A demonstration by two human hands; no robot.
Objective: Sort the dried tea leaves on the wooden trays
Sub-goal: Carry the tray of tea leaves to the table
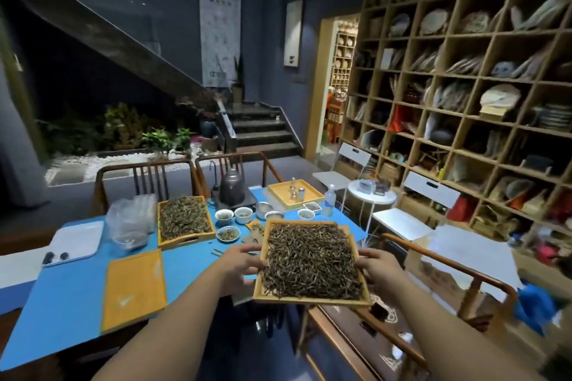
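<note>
Grip: both hands hold one square wooden tray [312,301] heaped with dark, needle-like dried tea leaves [311,260]; the left hand [240,266] curls round its left rim with the thumb on top, and the right hand [376,269] clasps the right rim the same way
Tray position: lifted off the surface, held over the near right corner of the blue-covered table [62,297], its far side tipped slightly up
Second batch: another wooden tray of greener dried leaves [184,222] rests flat toward the far side of the table, left of its middle
Empty landing spots: a flat yellow-orange tray [134,291] lies near the table's front edge; a second one [295,195] sits at the far right corner carrying small bottles
Other items: white tea cups [243,214] and a dark kettle [232,185] stand along the far edge; a white rectangular tray [74,238] lies at the left edge beside a clear plastic bag [130,223]
Handling, tray: stiff and probably light, so opposite rims make the safest hold, as now
Handling, leaves: loose, dry and brittle, piled close to the low rim; any sharp tilt or jolt would likely spill them, and squeezing would snap them
Advice: keep it level and set it down flat before picking through the leaves with the fingertips
</note>
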